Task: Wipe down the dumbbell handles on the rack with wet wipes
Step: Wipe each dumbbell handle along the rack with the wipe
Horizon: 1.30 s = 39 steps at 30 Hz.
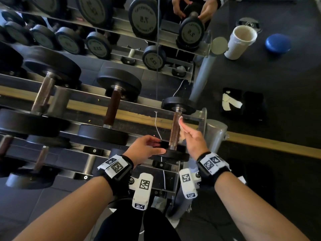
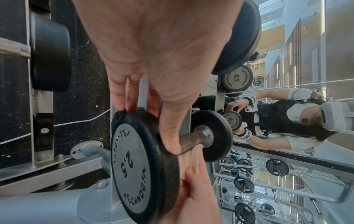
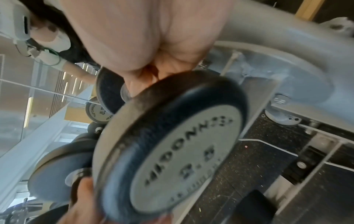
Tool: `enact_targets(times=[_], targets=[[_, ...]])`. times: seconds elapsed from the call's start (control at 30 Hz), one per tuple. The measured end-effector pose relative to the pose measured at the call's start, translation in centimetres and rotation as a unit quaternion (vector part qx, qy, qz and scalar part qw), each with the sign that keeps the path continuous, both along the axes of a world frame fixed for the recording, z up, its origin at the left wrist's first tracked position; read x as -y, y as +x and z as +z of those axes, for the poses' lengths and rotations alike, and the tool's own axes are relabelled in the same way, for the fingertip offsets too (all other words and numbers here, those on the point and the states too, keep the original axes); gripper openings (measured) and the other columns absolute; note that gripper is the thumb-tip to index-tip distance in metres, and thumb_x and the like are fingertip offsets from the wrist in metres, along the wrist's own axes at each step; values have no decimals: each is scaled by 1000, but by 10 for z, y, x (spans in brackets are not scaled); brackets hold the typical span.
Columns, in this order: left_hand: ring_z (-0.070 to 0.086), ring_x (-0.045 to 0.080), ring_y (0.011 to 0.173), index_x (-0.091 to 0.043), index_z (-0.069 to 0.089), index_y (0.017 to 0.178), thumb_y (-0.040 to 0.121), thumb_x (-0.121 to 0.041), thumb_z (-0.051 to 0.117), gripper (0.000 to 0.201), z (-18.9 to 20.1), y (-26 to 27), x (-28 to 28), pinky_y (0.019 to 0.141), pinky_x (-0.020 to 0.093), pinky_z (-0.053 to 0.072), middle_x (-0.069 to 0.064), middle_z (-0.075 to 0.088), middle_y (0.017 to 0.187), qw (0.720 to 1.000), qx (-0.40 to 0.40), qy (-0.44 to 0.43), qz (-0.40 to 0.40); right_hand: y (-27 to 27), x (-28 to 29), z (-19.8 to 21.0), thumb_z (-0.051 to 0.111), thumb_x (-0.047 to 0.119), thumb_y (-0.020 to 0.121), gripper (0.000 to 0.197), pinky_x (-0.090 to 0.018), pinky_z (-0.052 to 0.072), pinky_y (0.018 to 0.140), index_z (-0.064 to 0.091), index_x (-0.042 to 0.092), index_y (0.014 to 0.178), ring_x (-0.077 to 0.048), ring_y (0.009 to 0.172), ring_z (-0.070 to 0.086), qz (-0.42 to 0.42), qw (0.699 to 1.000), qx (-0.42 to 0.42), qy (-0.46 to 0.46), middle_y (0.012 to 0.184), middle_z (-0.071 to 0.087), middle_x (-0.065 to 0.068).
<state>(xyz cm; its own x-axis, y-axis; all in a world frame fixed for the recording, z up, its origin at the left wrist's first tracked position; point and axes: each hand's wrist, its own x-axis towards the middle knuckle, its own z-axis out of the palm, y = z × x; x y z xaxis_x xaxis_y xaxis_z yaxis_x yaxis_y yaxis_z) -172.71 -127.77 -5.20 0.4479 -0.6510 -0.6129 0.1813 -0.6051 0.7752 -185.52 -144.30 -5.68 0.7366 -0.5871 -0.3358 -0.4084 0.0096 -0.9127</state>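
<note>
The rack [image 1: 83, 100] holds the small dumbbell [image 1: 175, 131] at its right end. The left hand [image 1: 144, 150] grips its near plate, thumb and fingers curled round. The right hand [image 1: 192, 140] pinches a wipe [image 1: 181, 121] against the handle [image 1: 175, 132].

two hands [image 1: 145, 149] [image 1: 192, 140]. one wet wipe [image 1: 181, 121]. three whole dumbbells on the top rail of the rack [image 1: 215, 131]: [image 1: 175, 129], [image 1: 112, 108], [image 1: 43, 96]; more lie on rails below, count unclear. on the floor right of the rack: one white tub [image 1: 240, 42], one blue lid [image 1: 278, 43].
</note>
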Motion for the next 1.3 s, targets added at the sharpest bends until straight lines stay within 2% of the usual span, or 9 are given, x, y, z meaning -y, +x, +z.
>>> enact_targets(times=[0.1,0.2,0.27,0.43,0.63,0.83,0.97,1.07,1.3], targets=[[68,14,99,-24,64,109,75,-24,85,40,-2,0,-1,93,35,54,-7,71,105,1000,-7,-6,6,-16,-9,-4,44,11,102,34,-6,44,94,60,21,131,17,101,59,-1,1000,-5,12,128,62,4],[68,13,99,-25,64,110,75,-24,84,40,-3,0,-1,94,35,54,-7,71,106,1000,-10,-7,6,-28,1,-9,47,13,100,34,-45,46,106,75,31,107,-17,109,67,2,999,-52,15,110,74,0],[67,10,100,-25,65,110,75,-25,85,40,-3,0,-1,94,32,53,-6,71,107,1000,-8,-7,5,-26,15,-12,44,10,99,42,-45,46,106,77,37,97,-16,107,67,-41,998,-46,29,106,75,6],[67,7,99,-28,68,107,77,-27,83,34,-1,-1,-2,84,23,49,-9,71,106,1000,4,-16,-6,11,28,-19,44,1,96,45,-35,44,108,63,25,128,-11,111,65,-89,993,-6,81,116,71,8],[67,12,100,-24,73,104,81,-22,79,24,3,-2,-2,92,29,51,-4,72,107,1000,2,-26,-15,20,15,-14,50,19,102,35,5,39,70,57,24,136,24,83,58,-85,996,6,4,100,62,29],[68,-3,87,-26,76,101,82,-19,77,20,4,1,-2,76,9,47,-10,74,97,999,-9,-34,-32,-15,-11,-13,48,34,102,31,-9,40,97,58,40,130,10,108,58,13,999,-22,-29,113,66,27],[68,6,97,-29,75,102,82,-22,78,22,4,4,0,94,27,47,-10,74,100,999,-8,-17,-49,-27,12,-9,52,28,99,30,-22,47,99,70,49,109,-10,107,66,49,999,-16,13,111,73,13],[68,3,93,-31,75,101,81,-25,78,21,3,4,0,92,27,47,-13,74,97,999,-5,-14,-50,-16,33,-14,50,29,100,31,-39,41,110,67,54,109,-14,119,60,-16,999,-15,36,127,66,5],[66,-2,86,-31,74,102,82,-25,78,21,4,2,0,76,19,44,-16,73,94,999,-2,-7,-36,9,24,-31,45,16,103,33,-45,33,117,61,27,129,-14,130,53,-59,994,24,93,136,60,3]])
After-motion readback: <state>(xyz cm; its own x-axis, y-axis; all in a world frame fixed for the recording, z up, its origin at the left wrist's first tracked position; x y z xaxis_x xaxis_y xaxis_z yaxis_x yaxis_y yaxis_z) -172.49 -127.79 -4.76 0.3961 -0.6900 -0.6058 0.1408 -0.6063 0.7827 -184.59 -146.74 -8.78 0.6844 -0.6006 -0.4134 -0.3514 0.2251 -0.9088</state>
